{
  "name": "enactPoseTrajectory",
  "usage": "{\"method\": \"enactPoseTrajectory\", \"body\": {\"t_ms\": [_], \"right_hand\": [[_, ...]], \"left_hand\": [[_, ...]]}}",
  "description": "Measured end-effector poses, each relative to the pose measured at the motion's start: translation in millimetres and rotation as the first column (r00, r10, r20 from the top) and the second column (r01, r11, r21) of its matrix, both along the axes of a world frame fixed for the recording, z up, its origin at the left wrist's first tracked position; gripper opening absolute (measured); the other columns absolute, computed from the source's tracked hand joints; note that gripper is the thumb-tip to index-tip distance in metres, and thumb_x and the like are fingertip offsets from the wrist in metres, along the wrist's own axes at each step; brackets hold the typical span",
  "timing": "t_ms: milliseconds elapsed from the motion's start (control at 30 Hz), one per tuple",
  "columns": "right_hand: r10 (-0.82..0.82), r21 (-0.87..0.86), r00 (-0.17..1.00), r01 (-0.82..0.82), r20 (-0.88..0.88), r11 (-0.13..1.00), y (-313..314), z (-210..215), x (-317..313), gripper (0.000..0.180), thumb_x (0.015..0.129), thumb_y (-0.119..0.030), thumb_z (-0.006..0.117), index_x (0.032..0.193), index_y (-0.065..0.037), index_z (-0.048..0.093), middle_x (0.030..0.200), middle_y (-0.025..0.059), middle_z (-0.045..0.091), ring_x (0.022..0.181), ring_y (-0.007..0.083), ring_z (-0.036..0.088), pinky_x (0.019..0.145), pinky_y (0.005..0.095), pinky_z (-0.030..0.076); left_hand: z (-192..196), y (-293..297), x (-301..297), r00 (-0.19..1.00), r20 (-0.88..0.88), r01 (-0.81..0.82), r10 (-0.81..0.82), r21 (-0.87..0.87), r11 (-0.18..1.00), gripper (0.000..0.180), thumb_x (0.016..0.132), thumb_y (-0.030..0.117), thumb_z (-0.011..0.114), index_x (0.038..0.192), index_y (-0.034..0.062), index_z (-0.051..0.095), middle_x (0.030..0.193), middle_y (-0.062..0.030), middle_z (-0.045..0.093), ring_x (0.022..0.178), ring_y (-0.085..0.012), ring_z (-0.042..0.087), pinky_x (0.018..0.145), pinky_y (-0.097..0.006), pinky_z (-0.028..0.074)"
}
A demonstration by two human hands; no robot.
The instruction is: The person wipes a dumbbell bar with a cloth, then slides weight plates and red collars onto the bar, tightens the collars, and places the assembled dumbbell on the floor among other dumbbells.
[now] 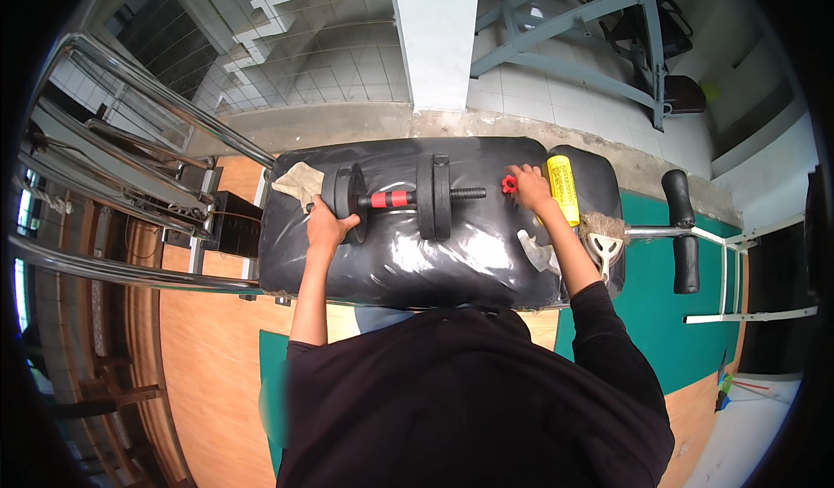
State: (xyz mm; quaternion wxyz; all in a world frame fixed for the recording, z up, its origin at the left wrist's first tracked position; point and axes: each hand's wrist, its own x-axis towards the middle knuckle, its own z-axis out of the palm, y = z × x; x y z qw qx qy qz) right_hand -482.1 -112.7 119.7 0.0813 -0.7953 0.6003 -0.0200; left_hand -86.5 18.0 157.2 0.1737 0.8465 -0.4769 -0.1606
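1. I saw the dumbbell [388,199] on the bench [486,271], left hand [327,227] clasping its left end; loosened, it might have rolled.
2. Lacking a nut outside, the right-side plates [441,201] could have slid off.
3. The right hand [532,189] pinched the red nut [508,184]; fumbled, it could have fallen.

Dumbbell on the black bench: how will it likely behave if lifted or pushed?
The dumbbell looks heavy, given its thick plates. Their round shape could let it roll on the glossy bench. If tilted, the right-end plates may slide off the bare threaded tip.
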Motion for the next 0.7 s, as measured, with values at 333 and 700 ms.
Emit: {"method": "enactPoseTrajectory", "body": {"t_ms": [333,700], "right_hand": [[-0.118,0.037,0.851,0.115,0.512,0.993,0.5,-32.1,8.0,0.034,0.082,-0.021,0.065,0.114,-0.014,0.057,0.101,0.0104,0.059,0.097,0.0229,0.057,0.083,0.0369,0.046],[-0.571,0.591,-0.158,0.271,0.806,0.760,48.3,-34.7,72.0,0.037,0.088,-0.026,0.061,0.115,-0.006,0.046,0.100,0.0047,0.064,0.091,0.0117,0.058,0.080,0.0284,0.042]], "left_hand": [[4.2,-2.8,-1.7,1.000,0.017,-0.014,0.012,0.078,0.997,0.091,0.055,0.028,0.087,0.118,-0.0128,0.034,0.106,-0.0303,0.058,0.099,-0.0390,0.060,0.083,-0.040,0.049],[4.2,-4.6,0.4,1.000,-0.004,-0.009,0.010,0.117,0.993,0.096,0.056,0.030,0.086,0.122,-0.0137,0.032,0.107,-0.0306,0.058,0.100,-0.0395,0.059,0.083,-0.039,0.049]]}}
